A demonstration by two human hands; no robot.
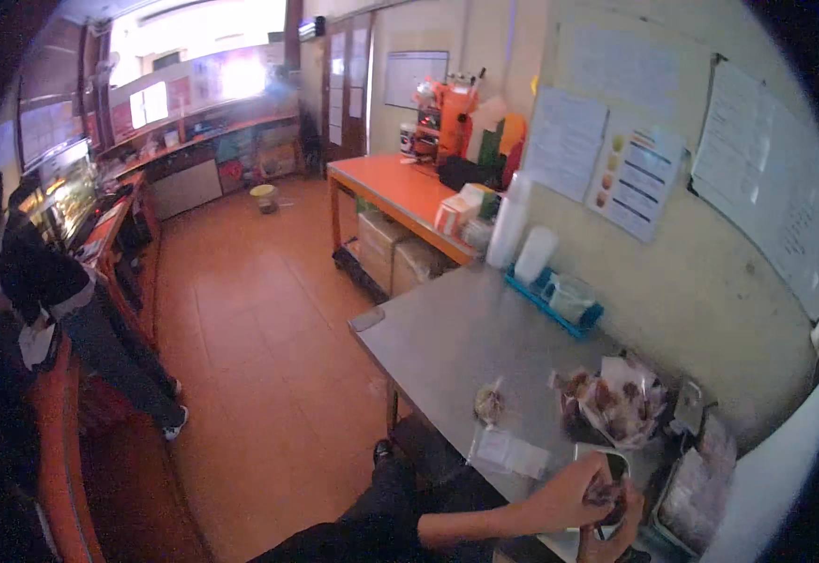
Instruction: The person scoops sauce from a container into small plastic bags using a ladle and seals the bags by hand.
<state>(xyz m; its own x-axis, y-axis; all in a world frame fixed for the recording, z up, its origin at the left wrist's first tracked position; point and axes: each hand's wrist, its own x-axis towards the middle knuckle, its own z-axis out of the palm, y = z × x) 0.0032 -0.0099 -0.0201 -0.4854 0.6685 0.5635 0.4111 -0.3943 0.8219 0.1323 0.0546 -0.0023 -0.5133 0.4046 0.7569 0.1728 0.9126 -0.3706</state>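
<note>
My left hand [582,489] reaches in from the lower left over a steel table [445,331]. Facing it at the bottom edge is my right hand [620,531], partly cut off. The fingers of both hands close on a small dark reddish bundle [603,491], which looks wrapped in clear plastic; its contents are too blurred to name. Beneath the hands sits a white-rimmed tray [582,447], mostly hidden. Left of it lie pale plastic packets [508,452] and a small tied bag [488,405]. Behind the tray stands a heap of plastic-wrapped brownish pieces [617,401].
A container of clear plastic bags [698,492] stands at the right. Against the wall is a turquoise basket [557,310] beside white stacked cups [537,253]. Beyond is an orange table [395,186] bearing an orange machine [452,119]. At far left a person [51,267] stands by a counter.
</note>
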